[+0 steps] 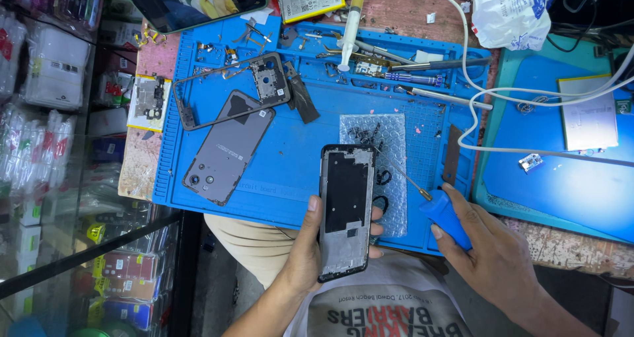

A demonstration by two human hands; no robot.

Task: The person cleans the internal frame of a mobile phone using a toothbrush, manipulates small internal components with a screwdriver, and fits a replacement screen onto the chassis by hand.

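1. Currently left hand [310, 244] grips phone frame [347, 211] upright above lap, off blue mat [297, 158]
2. Right hand [492, 244] closed on blue screwdriver [444, 217], tip over bubble wrap [376, 152]
3. Risk: the frame, held only by its edges, could slip off the surface edge

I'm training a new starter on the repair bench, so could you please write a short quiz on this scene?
1. True or false: the left hand holds the phone frame.
2. What does the right hand hold?
A. syringe
B. blue-handled screwdriver
C. cable
3. What colour is the work mat?

Key:
1. True.
2. B, the blue-handled screwdriver.
3. Blue.
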